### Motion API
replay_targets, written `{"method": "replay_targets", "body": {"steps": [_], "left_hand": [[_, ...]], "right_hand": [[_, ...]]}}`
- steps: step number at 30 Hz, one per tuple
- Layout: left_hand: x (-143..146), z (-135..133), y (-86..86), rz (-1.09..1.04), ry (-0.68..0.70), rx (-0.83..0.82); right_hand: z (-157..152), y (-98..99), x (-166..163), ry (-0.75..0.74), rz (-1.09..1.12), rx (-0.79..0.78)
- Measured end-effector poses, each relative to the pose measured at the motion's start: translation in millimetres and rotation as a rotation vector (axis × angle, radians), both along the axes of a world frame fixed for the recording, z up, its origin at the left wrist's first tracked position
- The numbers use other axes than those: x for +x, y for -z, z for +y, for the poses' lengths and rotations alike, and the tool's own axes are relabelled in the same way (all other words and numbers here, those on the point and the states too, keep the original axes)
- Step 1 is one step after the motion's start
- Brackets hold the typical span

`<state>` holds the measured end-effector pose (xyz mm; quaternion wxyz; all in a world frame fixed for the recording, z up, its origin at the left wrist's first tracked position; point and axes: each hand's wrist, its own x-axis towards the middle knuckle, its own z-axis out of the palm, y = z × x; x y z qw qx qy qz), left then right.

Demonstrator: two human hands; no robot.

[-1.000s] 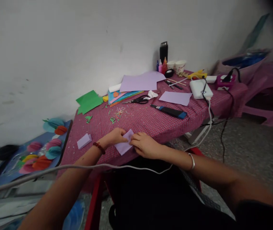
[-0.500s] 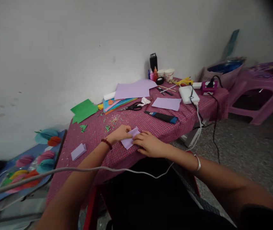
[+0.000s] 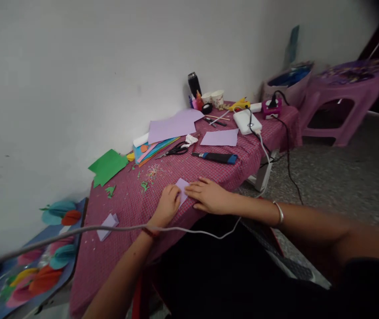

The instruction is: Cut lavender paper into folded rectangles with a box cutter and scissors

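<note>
A small piece of folded light-purple paper [image 3: 183, 187] lies on the checked tablecloth near the table's front edge. My left hand [image 3: 168, 203] is at its left side, fingers curled and closed on that edge. From the right, my right hand [image 3: 211, 196] rests over the paper's other side, its fingers stretched out and pressing down on it. Both hands cover part of the sheet, so its exact fold cannot be made out. Off to the left lies a small stack of folded purple papers [image 3: 107, 230].
Scissors [image 3: 177, 149], a black-and-blue cutter [image 3: 216, 157], a purple sheet [image 3: 220, 138] and green paper [image 3: 107, 167] lie farther back. A white box [image 3: 246, 122] has cables attached. One pale cable [image 3: 189, 230] hangs across in front of my left forearm.
The view has shifted and tilted a little. My left hand has drawn lower along the paper and its fingers are more curled. My right hand stays on the paper.
</note>
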<state>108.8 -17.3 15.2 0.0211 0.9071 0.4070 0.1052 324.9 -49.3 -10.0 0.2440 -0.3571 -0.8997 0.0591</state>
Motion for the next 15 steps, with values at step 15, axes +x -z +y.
{"method": "replay_targets", "body": {"steps": [15], "left_hand": [[8, 21, 2.6, -0.303, -0.201, -0.067]], "right_hand": [[52, -27.9, 104, 0.612, -0.21, -0.05]]}}
